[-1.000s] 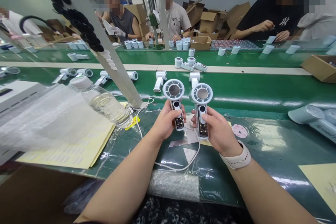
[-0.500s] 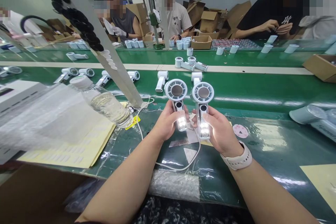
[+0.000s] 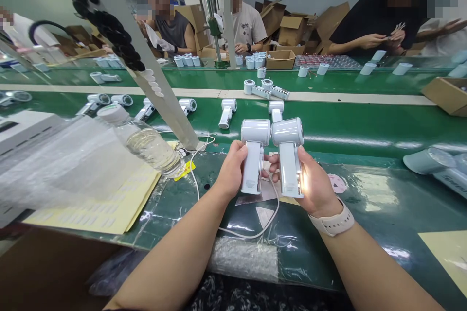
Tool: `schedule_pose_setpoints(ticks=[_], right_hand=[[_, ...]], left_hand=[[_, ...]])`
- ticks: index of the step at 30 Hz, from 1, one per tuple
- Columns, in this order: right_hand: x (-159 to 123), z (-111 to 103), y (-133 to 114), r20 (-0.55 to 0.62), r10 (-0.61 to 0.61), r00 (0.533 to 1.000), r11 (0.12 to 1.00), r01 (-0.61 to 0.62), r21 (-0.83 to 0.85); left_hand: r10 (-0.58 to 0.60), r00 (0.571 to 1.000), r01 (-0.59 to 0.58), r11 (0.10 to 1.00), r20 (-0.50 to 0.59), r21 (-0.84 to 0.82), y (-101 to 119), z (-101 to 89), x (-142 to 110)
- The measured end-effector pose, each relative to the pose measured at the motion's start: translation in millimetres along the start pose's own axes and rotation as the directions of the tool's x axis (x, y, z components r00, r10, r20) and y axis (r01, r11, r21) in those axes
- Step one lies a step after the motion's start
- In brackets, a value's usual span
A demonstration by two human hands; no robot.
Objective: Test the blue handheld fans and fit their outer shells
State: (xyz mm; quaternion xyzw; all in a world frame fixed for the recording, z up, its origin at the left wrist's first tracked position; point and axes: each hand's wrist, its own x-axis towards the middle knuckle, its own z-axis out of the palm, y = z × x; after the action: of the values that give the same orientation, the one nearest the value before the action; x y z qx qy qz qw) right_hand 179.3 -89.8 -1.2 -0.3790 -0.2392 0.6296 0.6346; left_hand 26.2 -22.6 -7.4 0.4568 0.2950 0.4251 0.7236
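Bare hands sit at the near edge of a green worktop, each wrapped around a white handheld fan. The left hand grips the handle of the left fan, and the right hand grips the handle of the right fan. Both fans stand upright above the worktop, their round heads almost touching. A bright light glows at the edge of the right fan's handle. A white cable curves across the worktop below the hands, and a pale watch band circles the right wrist. Off to the left, a tilted water bottle hangs over yellow label sheets. More white fans lie on the conveyor belt ahead, and co-workers sit at work beyond it.
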Motion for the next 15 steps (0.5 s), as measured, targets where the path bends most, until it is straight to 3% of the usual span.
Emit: schedule_pose_setpoints(ticks=[7,15], right_hand=[[-4,1,-1,0.068,-0.097,0.993,0.991,0.103,-0.090],[2,-3,-6,-0.028,-0.095,0.995,0.995,0.095,0.010]], left_hand=[[0.087,0.989,-0.082,0.996,0.118,-0.039,6,-1.7,-6],[0.015,0.992,-0.003,0.995,0.123,-0.098,12,1.4,-6]])
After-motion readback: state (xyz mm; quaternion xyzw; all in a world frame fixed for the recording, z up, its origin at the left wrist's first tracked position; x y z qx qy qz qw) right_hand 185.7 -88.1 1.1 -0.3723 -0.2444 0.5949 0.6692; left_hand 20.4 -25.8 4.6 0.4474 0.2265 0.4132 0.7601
